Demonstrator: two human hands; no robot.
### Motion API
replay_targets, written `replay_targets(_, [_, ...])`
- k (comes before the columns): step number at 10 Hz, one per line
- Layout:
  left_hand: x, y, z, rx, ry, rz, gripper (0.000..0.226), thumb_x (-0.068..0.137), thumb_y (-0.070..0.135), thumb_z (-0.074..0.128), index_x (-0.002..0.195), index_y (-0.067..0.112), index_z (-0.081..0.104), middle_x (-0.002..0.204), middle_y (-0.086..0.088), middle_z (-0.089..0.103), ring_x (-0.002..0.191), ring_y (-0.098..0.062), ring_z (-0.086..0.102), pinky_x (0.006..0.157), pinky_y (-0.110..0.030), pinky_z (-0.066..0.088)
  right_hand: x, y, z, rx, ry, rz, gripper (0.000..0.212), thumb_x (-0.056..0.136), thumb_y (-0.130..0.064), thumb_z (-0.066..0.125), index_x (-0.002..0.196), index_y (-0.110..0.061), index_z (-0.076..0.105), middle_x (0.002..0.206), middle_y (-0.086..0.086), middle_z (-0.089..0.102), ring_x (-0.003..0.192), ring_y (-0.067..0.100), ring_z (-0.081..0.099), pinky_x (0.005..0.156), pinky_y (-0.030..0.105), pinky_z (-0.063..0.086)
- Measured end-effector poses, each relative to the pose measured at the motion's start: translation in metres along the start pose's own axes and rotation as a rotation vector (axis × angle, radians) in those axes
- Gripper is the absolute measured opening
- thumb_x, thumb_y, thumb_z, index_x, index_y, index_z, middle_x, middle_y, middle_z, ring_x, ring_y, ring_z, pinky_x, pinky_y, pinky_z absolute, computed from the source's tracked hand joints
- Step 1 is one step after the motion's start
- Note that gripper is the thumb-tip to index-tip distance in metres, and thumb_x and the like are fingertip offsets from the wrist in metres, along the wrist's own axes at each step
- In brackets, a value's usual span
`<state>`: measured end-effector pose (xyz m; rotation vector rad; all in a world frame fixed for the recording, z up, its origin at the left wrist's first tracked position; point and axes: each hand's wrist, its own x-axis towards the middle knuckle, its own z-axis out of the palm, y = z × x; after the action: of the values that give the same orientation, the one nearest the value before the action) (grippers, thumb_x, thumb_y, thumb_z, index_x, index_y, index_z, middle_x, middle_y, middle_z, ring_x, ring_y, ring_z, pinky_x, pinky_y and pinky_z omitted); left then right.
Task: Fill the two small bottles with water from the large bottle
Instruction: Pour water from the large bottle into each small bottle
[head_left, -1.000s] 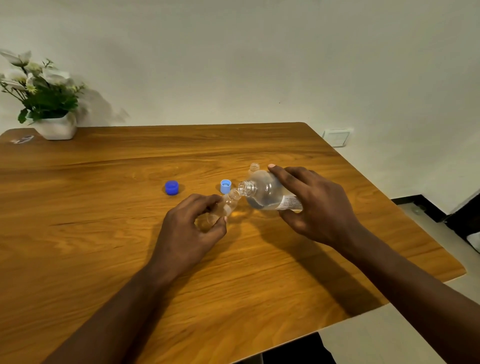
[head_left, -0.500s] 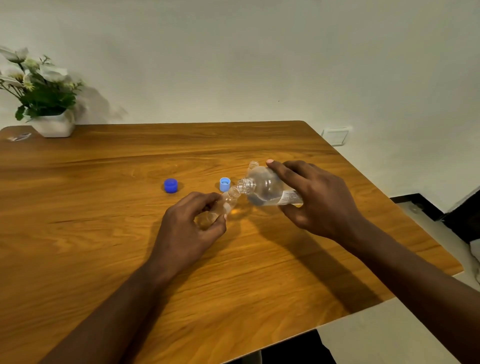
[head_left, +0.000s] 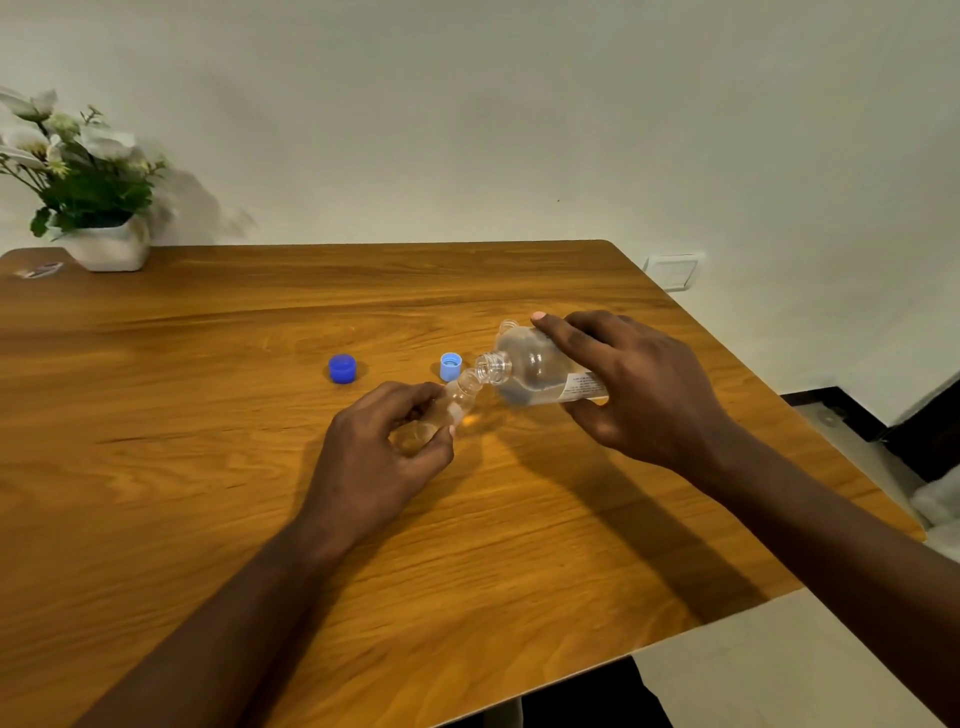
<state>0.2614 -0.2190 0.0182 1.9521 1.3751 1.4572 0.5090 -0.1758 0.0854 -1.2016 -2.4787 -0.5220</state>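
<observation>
My right hand (head_left: 639, 384) grips the large clear bottle (head_left: 530, 370), tipped almost level with its open mouth pointing left. Its mouth meets the open neck of a small clear bottle (head_left: 457, 400), which my left hand (head_left: 384, 447) holds tilted just above the wooden table (head_left: 208, 467). Water sits in the lower side of the large bottle. The open neck of a second small bottle (head_left: 508, 327) peeks out behind the large one, mostly hidden by it.
A dark blue cap (head_left: 342, 368) and a light blue cap (head_left: 450, 366) lie on the table behind my left hand. A white pot of flowers (head_left: 98, 218) stands at the far left corner. The table's right edge drops to the floor.
The large bottle's mouth has moved down and left until it meets the small bottle's neck. My left hand has barely moved.
</observation>
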Motion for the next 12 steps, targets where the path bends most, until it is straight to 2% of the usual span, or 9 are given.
replay_targets(6, [0.0005, 0.0011, -0.0004, 0.001, 0.010, 0.001, 0.040, 0.073, 0.038, 0.063, 0.108, 0.020, 0.069, 0.093, 0.011, 0.067, 0.086, -0.003, 0.063, 0.077, -0.028, 0.052, 0.0038, 0.0020, -0.0037, -0.025, 0.009, -0.026, 0.077, 0.075, -0.028, 0.076, 0.144, -0.023, 0.041, 0.123, 0.009, 0.062, 0.106, 0.029, 0.062, 0.070, 0.032, 0.050])
replay_targets(12, [0.0005, 0.0012, -0.0003, -0.007, 0.005, -0.019, 0.040, 0.071, 0.037, 0.062, 0.107, 0.019, 0.069, 0.093, 0.009, 0.068, 0.085, -0.006, 0.064, 0.078, -0.033, 0.053, 0.0052, 0.0024, -0.0055, -0.033, -0.001, -0.034, 0.078, 0.075, -0.030, 0.076, 0.145, -0.023, 0.041, 0.124, 0.008, 0.061, 0.107, 0.029, 0.062, 0.070, 0.032, 0.050])
